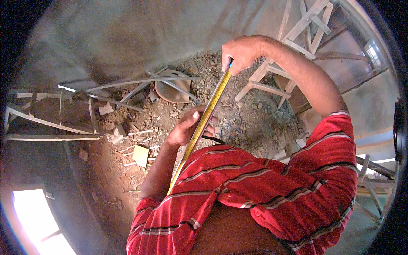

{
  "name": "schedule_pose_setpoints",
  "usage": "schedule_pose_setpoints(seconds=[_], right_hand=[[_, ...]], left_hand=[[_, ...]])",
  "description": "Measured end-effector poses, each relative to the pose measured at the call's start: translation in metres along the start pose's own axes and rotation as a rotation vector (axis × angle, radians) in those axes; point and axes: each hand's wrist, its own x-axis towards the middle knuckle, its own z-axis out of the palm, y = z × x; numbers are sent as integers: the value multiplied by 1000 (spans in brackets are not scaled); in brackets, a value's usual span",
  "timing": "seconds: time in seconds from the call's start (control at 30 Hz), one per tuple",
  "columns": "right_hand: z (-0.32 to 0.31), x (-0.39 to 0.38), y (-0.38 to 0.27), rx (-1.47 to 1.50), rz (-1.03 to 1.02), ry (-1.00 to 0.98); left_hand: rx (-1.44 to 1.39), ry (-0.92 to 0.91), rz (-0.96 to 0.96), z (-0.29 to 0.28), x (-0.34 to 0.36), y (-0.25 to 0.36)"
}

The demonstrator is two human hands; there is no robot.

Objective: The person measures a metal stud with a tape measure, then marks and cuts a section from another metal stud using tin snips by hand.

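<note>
A yellow tape measure (203, 122) is stretched in a slanted line in front of me, from the upper middle down to my red striped shirt. A grey, metallic-looking edge runs along its left side; whether it is a separate bar I cannot tell. At the upper end my right hand (243, 53) is closed on the tape, with a small blue bit showing under its fingers. Lower down, my left hand (187, 127) wraps loosely round the tape, thumb on one side and fingertips on the other. The tape's lower end is hidden by the shirt.
Rubble covers the ground (250, 117). A round basin (173, 87) lies beside crossed metal bars. Wooden trestles stand at the upper right (272, 78) and left (51, 121). Wood offcuts and a pale square piece (140, 155) lie lower left. A bright opening (38, 219) is in the wall.
</note>
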Motion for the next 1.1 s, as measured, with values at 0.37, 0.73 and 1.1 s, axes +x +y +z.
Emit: schedule_pose_setpoints(seconds=[0.37,0.73,1.1], right_hand=[[0,-17,-18,-147,77,59],[12,-23,-16,-182,87,98],[17,-25,-15,-157,71,103]], left_hand=[[6,192,-175,20,62,26],[120,316,-259,40,79,26],[105,406,-253,34,80,18]])
